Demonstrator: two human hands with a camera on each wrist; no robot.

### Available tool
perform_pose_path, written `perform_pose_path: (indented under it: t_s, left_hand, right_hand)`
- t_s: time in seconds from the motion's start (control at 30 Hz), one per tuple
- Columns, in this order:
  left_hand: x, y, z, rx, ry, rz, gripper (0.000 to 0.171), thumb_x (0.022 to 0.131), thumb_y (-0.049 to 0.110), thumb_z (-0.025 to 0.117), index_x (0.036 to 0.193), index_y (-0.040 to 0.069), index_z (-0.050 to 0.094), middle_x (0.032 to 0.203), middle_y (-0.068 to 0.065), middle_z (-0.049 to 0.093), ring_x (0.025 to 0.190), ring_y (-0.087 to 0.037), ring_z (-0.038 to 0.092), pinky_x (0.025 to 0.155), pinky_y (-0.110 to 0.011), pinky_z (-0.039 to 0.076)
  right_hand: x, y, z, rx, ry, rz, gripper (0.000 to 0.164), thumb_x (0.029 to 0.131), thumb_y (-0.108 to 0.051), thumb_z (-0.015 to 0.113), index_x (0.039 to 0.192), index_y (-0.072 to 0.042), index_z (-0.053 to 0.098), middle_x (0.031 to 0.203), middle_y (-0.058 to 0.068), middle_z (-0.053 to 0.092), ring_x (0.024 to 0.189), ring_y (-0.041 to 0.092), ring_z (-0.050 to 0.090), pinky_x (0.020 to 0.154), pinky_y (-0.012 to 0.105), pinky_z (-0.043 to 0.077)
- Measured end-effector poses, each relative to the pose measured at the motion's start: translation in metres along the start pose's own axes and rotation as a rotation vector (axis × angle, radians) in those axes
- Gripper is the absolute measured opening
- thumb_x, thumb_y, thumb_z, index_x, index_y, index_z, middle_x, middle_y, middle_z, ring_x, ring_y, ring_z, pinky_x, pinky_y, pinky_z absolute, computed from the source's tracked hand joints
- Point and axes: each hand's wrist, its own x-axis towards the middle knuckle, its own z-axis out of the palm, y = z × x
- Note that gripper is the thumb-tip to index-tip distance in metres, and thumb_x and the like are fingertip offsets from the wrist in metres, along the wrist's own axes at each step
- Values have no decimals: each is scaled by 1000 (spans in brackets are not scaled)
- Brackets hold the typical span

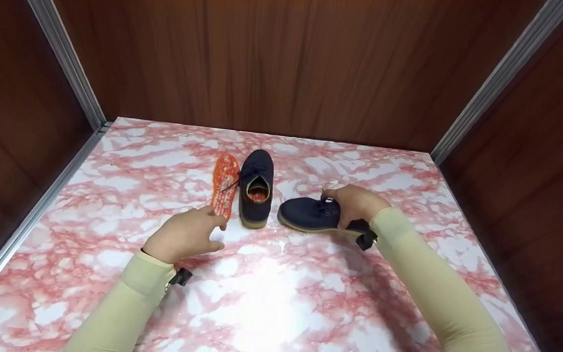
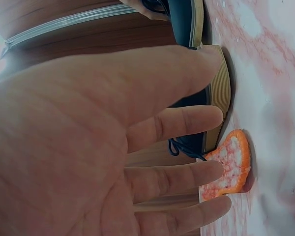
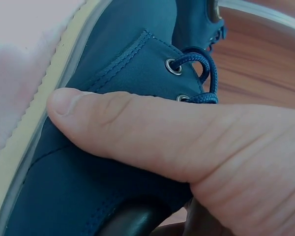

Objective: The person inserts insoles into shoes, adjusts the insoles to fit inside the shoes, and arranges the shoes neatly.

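Observation:
My right hand [image 1: 357, 203] grips a navy lace-up shoe [image 1: 303, 213] across its middle, toe pointing left. In the right wrist view the thumb [image 3: 103, 118] presses the shoe's side beside the eyelets [image 3: 173, 67], just above the pale sole. A second navy shoe [image 1: 257, 188] stands upright in the centre, toe toward the back wall, with an orange lining showing inside. Left of it lies an orange and white insole [image 1: 225, 183], a loose lace crossing it. My left hand [image 1: 186, 234] hovers near the insole's heel end, fingers spread and holding nothing.
The pink and white marbled table [image 1: 281, 303] has dark wood panels [image 1: 281, 68] at the back and on both sides. Metal strips [image 1: 69, 63] run up the corners. Black wrist cameras [image 1: 181, 277] hang below both sleeves.

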Motion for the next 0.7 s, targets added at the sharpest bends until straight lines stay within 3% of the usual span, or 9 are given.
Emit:
perform_pose_path:
  t_s: [0.33, 0.7]
  left_hand:
    - [0, 0, 0, 4, -5, -6, 38, 94, 35, 81, 126, 18, 76, 123, -8, 70, 96, -29, 73, 85, -53, 60]
    - [2, 1, -1, -7, -10, -4, 37, 94, 35, 81, 126, 17, 76, 122, -7, 71, 95, -28, 73, 83, -52, 59]
  right_hand:
    - [-8, -4, 6, 3, 5, -13, 88, 70, -9, 94, 150, -28, 62, 128, 12, 77, 106, 28, 67, 84, 41, 54]
    - [-11, -7, 10, 2, -12, -13, 86, 74, -8, 95, 151, -28, 62, 132, 12, 77, 115, 27, 67, 101, 48, 55]
